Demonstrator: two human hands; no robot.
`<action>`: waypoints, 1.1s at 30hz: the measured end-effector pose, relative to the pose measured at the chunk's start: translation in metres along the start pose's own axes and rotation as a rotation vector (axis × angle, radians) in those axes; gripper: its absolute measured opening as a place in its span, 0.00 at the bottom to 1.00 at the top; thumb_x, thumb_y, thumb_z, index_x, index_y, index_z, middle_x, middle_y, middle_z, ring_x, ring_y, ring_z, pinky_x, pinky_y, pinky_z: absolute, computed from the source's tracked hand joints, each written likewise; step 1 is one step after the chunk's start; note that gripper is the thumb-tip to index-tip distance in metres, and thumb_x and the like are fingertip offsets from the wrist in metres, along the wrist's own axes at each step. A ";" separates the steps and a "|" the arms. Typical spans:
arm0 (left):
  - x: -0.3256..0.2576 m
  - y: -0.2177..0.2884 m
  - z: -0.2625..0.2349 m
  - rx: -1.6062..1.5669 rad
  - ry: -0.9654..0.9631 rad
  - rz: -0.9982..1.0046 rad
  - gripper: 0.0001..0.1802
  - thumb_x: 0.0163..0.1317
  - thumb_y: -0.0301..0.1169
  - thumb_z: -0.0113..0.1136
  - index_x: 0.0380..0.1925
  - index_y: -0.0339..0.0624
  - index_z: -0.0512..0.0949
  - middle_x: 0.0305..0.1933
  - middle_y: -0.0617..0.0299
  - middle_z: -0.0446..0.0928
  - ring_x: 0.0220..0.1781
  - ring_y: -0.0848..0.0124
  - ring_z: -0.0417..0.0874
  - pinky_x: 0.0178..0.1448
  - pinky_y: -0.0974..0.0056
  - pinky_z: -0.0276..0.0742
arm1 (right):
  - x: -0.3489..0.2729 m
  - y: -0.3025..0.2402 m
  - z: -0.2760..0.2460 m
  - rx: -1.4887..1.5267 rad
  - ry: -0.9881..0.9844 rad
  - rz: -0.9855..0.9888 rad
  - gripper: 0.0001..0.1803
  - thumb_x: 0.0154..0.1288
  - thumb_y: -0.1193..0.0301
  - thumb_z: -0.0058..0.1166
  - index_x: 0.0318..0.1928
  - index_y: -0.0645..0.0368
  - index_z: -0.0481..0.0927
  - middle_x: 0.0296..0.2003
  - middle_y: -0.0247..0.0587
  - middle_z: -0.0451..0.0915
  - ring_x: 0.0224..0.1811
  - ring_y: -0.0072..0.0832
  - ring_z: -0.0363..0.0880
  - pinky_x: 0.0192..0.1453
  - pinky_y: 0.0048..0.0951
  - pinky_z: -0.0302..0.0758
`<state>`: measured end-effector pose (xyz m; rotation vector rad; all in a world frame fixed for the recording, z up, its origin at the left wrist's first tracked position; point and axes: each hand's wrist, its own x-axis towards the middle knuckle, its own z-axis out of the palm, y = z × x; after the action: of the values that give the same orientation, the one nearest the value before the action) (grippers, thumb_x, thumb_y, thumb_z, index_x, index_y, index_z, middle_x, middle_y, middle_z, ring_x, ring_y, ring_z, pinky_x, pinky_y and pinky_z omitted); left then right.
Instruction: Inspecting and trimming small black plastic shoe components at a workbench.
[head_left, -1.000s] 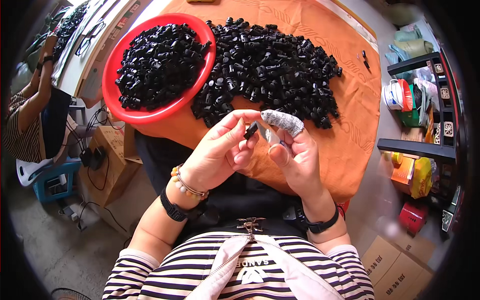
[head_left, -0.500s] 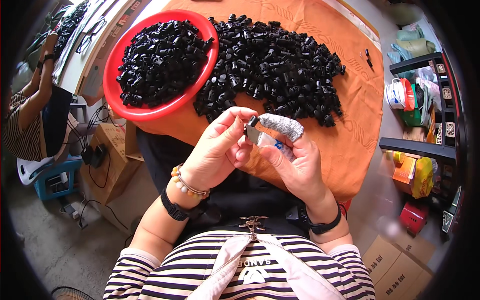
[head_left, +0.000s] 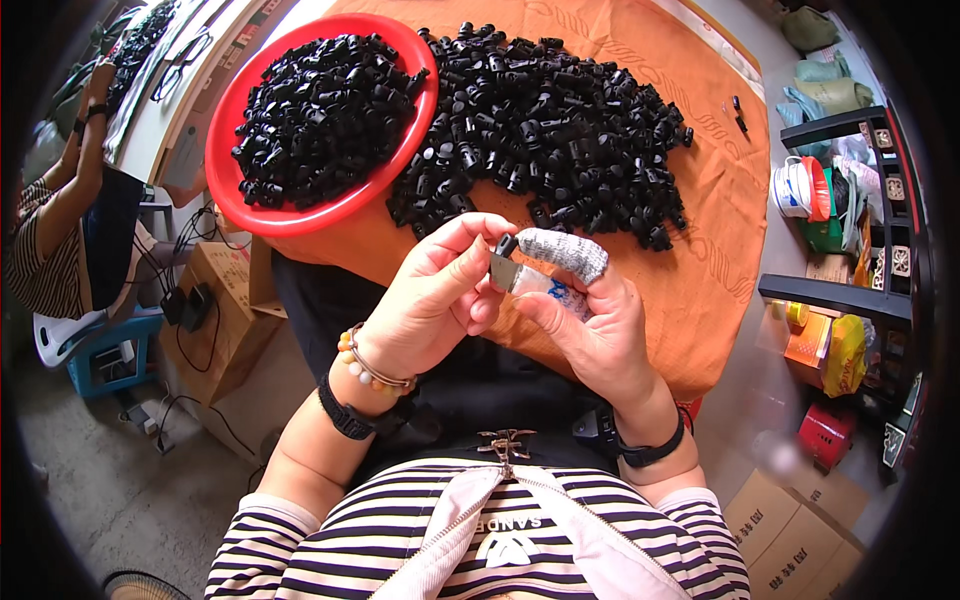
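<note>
My left hand point(head_left: 435, 300) pinches a small black plastic part point(head_left: 505, 246) between thumb and forefinger, just above my lap. My right hand point(head_left: 590, 320) meets it from the right, its forefinger wrapped in grey-white cloth tape point(head_left: 565, 252), and holds a small flat blade point(head_left: 500, 271) against the part. A clear bit of plastic with blue print lies in the right palm. Behind the hands, a large heap of the same black parts point(head_left: 560, 130) lies on the orange cloth point(head_left: 700, 270). A red round basin point(head_left: 235, 185) at the left holds more of them.
Another person in a striped sleeve point(head_left: 40, 250) works at a bench at the far left. Cardboard boxes point(head_left: 215, 300), a blue stool point(head_left: 100, 350) and cables stand on the floor at the left. A dark shelf point(head_left: 850, 290) with containers and bags is at the right.
Both hands have stayed together in front of me; the black part has turned slightly between the fingers and the taped forefinger has shifted over it.
</note>
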<state>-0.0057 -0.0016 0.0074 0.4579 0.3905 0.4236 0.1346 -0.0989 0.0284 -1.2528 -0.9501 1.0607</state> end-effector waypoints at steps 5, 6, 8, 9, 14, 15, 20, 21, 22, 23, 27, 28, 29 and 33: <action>-0.001 -0.001 -0.002 0.027 -0.022 0.013 0.17 0.64 0.38 0.51 0.49 0.42 0.67 0.28 0.71 0.70 0.19 0.86 0.62 0.21 0.80 0.58 | 0.000 0.001 0.000 0.006 -0.013 0.008 0.19 0.60 0.76 0.55 0.52 0.64 0.71 0.40 0.38 0.78 0.39 0.16 0.75 0.43 0.18 0.73; -0.001 -0.001 -0.002 0.027 -0.022 0.012 0.17 0.64 0.38 0.51 0.49 0.42 0.67 0.28 0.71 0.70 0.19 0.86 0.62 0.21 0.80 0.58 | 0.000 0.000 0.000 0.006 -0.013 0.009 0.19 0.60 0.76 0.55 0.52 0.64 0.71 0.40 0.38 0.78 0.39 0.16 0.75 0.43 0.18 0.73; -0.002 -0.001 -0.002 0.015 -0.004 -0.003 0.17 0.64 0.38 0.51 0.49 0.42 0.67 0.27 0.70 0.70 0.20 0.86 0.62 0.21 0.80 0.58 | 0.000 0.000 0.000 -0.015 -0.018 -0.002 0.19 0.60 0.76 0.55 0.52 0.64 0.71 0.38 0.36 0.78 0.38 0.16 0.75 0.42 0.18 0.73; -0.002 0.000 0.000 0.015 -0.004 -0.003 0.17 0.64 0.38 0.51 0.49 0.42 0.67 0.27 0.70 0.70 0.20 0.86 0.62 0.21 0.80 0.58 | -0.001 0.001 -0.002 -0.015 -0.018 -0.002 0.19 0.60 0.76 0.55 0.52 0.64 0.71 0.38 0.36 0.78 0.38 0.16 0.75 0.42 0.18 0.73; -0.003 0.000 -0.001 0.045 -0.022 0.005 0.18 0.63 0.39 0.52 0.48 0.43 0.67 0.29 0.69 0.72 0.20 0.86 0.63 0.22 0.80 0.59 | -0.002 0.000 -0.006 -0.126 -0.042 -0.028 0.19 0.60 0.75 0.56 0.52 0.65 0.71 0.38 0.36 0.78 0.38 0.16 0.76 0.42 0.18 0.74; -0.003 -0.001 -0.001 0.045 -0.021 0.005 0.18 0.63 0.39 0.52 0.48 0.43 0.67 0.29 0.69 0.72 0.20 0.86 0.63 0.22 0.80 0.59 | -0.002 -0.001 -0.004 -0.126 -0.042 -0.028 0.19 0.60 0.75 0.56 0.52 0.65 0.71 0.38 0.36 0.78 0.38 0.16 0.76 0.42 0.18 0.74; -0.003 0.000 0.003 0.085 0.011 0.061 0.19 0.62 0.40 0.54 0.48 0.43 0.66 0.31 0.71 0.72 0.20 0.86 0.64 0.21 0.80 0.58 | -0.002 -0.004 0.001 -0.047 -0.015 0.000 0.20 0.60 0.75 0.56 0.52 0.65 0.71 0.38 0.38 0.78 0.39 0.18 0.76 0.42 0.19 0.74; -0.003 0.000 0.002 0.086 0.011 0.060 0.19 0.62 0.40 0.54 0.48 0.43 0.66 0.31 0.71 0.72 0.20 0.86 0.64 0.21 0.80 0.58 | -0.002 -0.004 0.001 -0.047 -0.014 0.000 0.20 0.60 0.75 0.56 0.52 0.65 0.71 0.38 0.38 0.78 0.39 0.18 0.76 0.42 0.19 0.74; -0.003 0.000 0.001 0.063 0.004 0.059 0.17 0.63 0.38 0.54 0.47 0.43 0.68 0.31 0.70 0.72 0.20 0.85 0.66 0.23 0.79 0.61 | -0.002 -0.003 0.000 -0.058 -0.011 -0.009 0.20 0.60 0.74 0.56 0.52 0.65 0.71 0.38 0.39 0.79 0.38 0.18 0.76 0.41 0.19 0.74; -0.002 0.000 0.000 0.040 -0.003 0.058 0.14 0.63 0.35 0.53 0.46 0.43 0.69 0.30 0.70 0.71 0.21 0.83 0.68 0.24 0.77 0.64 | -0.002 -0.003 0.000 -0.070 -0.008 -0.019 0.20 0.60 0.74 0.56 0.52 0.65 0.71 0.37 0.39 0.79 0.38 0.18 0.77 0.41 0.19 0.74; -0.003 0.000 0.001 0.048 0.001 0.065 0.14 0.63 0.35 0.53 0.46 0.43 0.69 0.31 0.69 0.71 0.21 0.83 0.69 0.24 0.77 0.64 | -0.002 -0.003 -0.001 -0.102 -0.016 -0.025 0.19 0.60 0.73 0.56 0.52 0.64 0.72 0.35 0.39 0.79 0.36 0.17 0.77 0.40 0.19 0.75; -0.004 0.000 0.002 0.054 0.002 0.070 0.14 0.63 0.35 0.53 0.46 0.43 0.69 0.31 0.69 0.71 0.21 0.83 0.68 0.24 0.77 0.64 | -0.002 -0.003 -0.001 -0.115 -0.016 -0.032 0.19 0.60 0.73 0.56 0.51 0.64 0.72 0.34 0.38 0.80 0.36 0.17 0.77 0.39 0.19 0.74; -0.004 0.001 0.002 0.060 0.004 0.074 0.13 0.63 0.35 0.53 0.46 0.43 0.69 0.32 0.69 0.71 0.21 0.83 0.68 0.25 0.78 0.64 | -0.002 -0.002 -0.001 -0.127 -0.015 -0.040 0.19 0.60 0.73 0.56 0.51 0.64 0.72 0.33 0.38 0.80 0.35 0.17 0.77 0.39 0.20 0.74; -0.004 0.000 0.001 0.059 -0.011 0.085 0.13 0.64 0.34 0.53 0.45 0.43 0.69 0.32 0.69 0.71 0.21 0.83 0.68 0.24 0.78 0.63 | -0.002 0.000 -0.001 -0.127 -0.017 -0.048 0.19 0.60 0.73 0.56 0.51 0.63 0.73 0.33 0.37 0.80 0.35 0.17 0.77 0.39 0.20 0.75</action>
<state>-0.0082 -0.0036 0.0095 0.5357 0.3744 0.4925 0.1350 -0.1014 0.0288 -1.3200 -1.0687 0.9877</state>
